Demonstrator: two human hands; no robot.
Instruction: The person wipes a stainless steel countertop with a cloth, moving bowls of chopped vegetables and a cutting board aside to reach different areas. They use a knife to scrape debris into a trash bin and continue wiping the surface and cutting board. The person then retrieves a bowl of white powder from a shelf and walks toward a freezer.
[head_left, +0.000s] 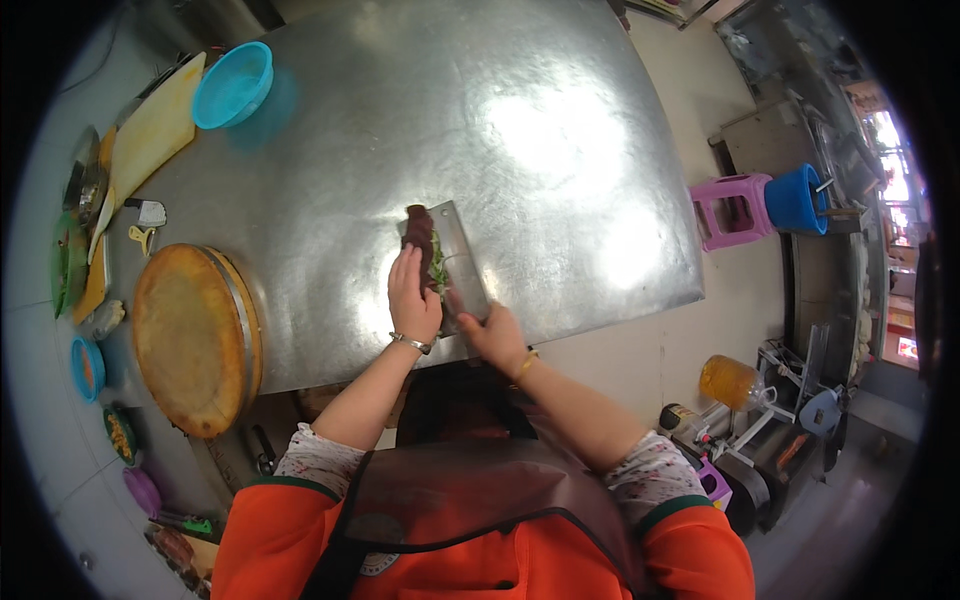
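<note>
A dark reddish-brown cloth (418, 231) lies bunched on the metal tabletop (360, 142), close to its front edge. My left hand (414, 300) rests flat over it, fingers pointing away from me. In my right hand (495, 334) is a broad cleaver (466, 262), its wide blade slanting away to the upper left. Between cloth and blade shows a narrow strip of chopped greens (438, 262). My right fingertips are blurred, and my left palm hides part of the cloth.
A thick round wooden chopping block (187, 341) stands left. Behind it lie a small cleaver (150, 213) and a yellow clip (140, 238). A blue basin (234, 84) leans by a white cutting board (154, 127). Off the right edge stands a pink stool (731, 211) with a blue bucket (795, 199).
</note>
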